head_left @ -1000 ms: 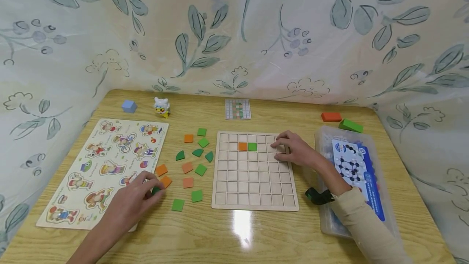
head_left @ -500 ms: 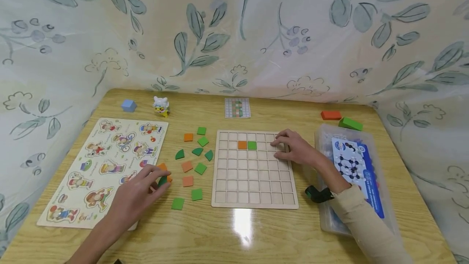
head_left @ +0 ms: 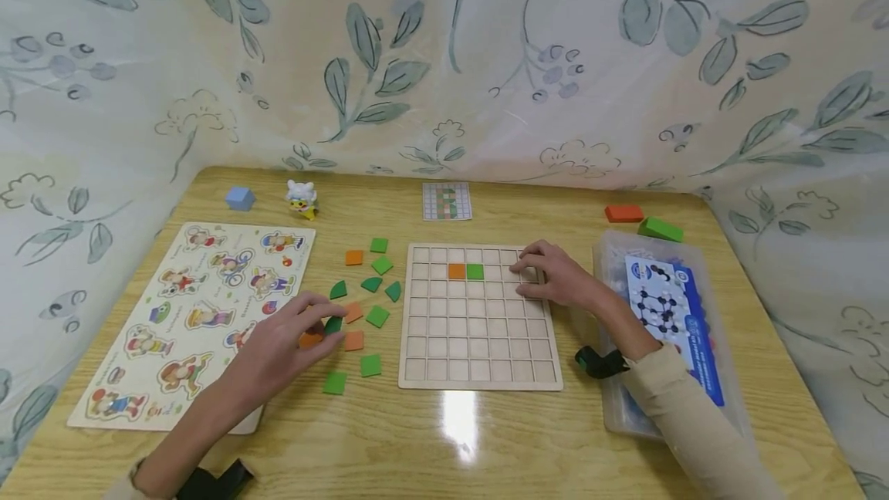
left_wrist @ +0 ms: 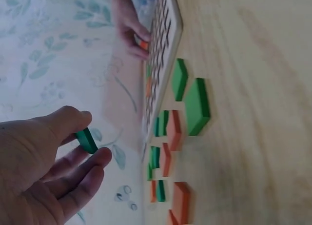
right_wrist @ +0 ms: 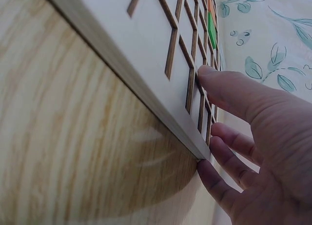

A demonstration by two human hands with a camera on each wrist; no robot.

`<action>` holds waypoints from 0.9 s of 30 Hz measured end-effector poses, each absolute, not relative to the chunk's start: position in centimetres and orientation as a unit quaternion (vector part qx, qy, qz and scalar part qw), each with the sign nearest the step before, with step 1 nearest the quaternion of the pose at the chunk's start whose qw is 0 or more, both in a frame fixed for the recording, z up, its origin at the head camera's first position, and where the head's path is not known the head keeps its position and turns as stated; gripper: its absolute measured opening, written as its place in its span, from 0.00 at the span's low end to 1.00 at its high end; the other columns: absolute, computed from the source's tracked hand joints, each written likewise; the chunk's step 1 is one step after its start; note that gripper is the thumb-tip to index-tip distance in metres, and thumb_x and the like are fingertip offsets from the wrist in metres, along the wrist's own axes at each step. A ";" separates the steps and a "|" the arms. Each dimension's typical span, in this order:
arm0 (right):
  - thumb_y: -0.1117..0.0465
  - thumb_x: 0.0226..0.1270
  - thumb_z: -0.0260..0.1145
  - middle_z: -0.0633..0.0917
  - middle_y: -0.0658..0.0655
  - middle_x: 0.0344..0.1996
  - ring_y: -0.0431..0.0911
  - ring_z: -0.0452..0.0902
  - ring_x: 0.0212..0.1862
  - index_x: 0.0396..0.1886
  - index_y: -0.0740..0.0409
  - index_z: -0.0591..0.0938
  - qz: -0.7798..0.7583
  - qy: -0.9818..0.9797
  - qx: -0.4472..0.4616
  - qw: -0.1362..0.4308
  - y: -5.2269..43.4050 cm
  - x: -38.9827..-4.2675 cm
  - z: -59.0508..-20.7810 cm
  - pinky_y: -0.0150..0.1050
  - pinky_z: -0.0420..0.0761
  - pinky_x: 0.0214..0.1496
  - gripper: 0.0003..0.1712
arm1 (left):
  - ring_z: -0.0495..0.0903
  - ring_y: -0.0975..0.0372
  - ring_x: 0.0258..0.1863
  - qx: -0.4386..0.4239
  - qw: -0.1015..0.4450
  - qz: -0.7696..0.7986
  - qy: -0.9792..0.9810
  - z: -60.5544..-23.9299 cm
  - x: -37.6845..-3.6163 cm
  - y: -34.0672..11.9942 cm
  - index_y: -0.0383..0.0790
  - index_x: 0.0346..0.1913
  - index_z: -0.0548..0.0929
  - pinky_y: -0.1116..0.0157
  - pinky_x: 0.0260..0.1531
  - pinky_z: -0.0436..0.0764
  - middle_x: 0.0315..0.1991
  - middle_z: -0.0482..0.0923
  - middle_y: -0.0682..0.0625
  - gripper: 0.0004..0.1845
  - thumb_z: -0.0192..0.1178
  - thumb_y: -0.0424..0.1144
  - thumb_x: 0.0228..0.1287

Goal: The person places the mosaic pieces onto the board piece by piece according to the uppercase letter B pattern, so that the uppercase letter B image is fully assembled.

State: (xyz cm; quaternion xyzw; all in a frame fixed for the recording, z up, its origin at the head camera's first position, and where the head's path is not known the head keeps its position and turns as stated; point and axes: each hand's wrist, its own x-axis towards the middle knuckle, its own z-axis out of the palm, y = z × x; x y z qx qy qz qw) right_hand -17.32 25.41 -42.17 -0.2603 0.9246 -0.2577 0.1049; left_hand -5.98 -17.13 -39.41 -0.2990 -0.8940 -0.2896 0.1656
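Observation:
My left hand (head_left: 292, 338) pinches a dark green tile (left_wrist: 86, 140) between thumb and fingertips, its shape partly covered. The hand hangs over the loose tiles left of the gridded wooden board (head_left: 479, 376). An orange square (head_left: 456, 271) and a green square (head_left: 475, 272) sit side by side in the board's second row. At the board's upper right, my right hand (head_left: 559, 276) rests with fingers spread. In the right wrist view its thumb lies on the grid and other fingertips are at the edge. Dark green rounded wedges (head_left: 371, 284) lie among green squares (head_left: 371, 365) and salmon squares (head_left: 354, 341).
A picture puzzle board (head_left: 180, 315) lies at left. Behind stand a blue block (head_left: 240, 198), a small figurine (head_left: 302, 199) and a pattern card (head_left: 447, 201). At right are a plastic box (head_left: 667, 315), a red block (head_left: 623, 213) and a green block (head_left: 660, 229).
My left hand has moved right and slightly up with the dark green tile, from the puzzle board's edge to over the loose tiles. The right hand stays at the gridded board.

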 end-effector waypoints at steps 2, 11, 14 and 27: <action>0.58 0.60 0.71 0.74 0.64 0.55 0.59 0.69 0.57 0.50 0.56 0.84 -0.256 0.925 -0.261 0.106 25.4 -17.3 -42.1 0.55 0.69 0.56 0.18 | 0.82 0.68 0.33 -0.305 0.149 -0.294 -0.893 -39.1 -6.2 -17.0 0.45 0.48 0.84 0.68 0.30 0.81 0.42 0.78 0.54 0.22 0.74 0.30 0.46; 0.58 0.60 0.71 0.74 0.64 0.55 0.59 0.68 0.57 0.50 0.56 0.84 -0.255 0.925 -0.258 0.112 25.4 -17.3 -42.0 0.55 0.69 0.57 0.18 | 0.79 0.66 0.36 -0.335 0.088 -0.294 -0.891 -38.2 -8.3 -14.5 0.50 0.51 0.83 0.69 0.30 0.78 0.47 0.78 0.54 0.16 0.67 0.35 0.60; 0.58 0.60 0.71 0.74 0.64 0.55 0.58 0.68 0.57 0.51 0.56 0.84 -0.257 0.924 -0.258 0.114 25.3 -17.3 -42.1 0.55 0.69 0.57 0.18 | 0.78 0.66 0.35 -0.343 0.060 -0.289 -0.892 -38.2 -9.4 -13.3 0.49 0.53 0.83 0.70 0.30 0.77 0.47 0.78 0.53 0.15 0.64 0.37 0.64; 0.58 0.60 0.71 0.74 0.64 0.55 0.59 0.68 0.57 0.51 0.56 0.84 -0.253 0.925 -0.259 0.111 25.3 -17.2 -41.9 0.56 0.69 0.57 0.18 | 0.78 0.59 0.37 -0.376 -0.080 -0.275 -0.881 -38.7 -15.2 -4.9 0.43 0.52 0.83 0.69 0.36 0.76 0.47 0.77 0.49 0.12 0.60 0.37 0.67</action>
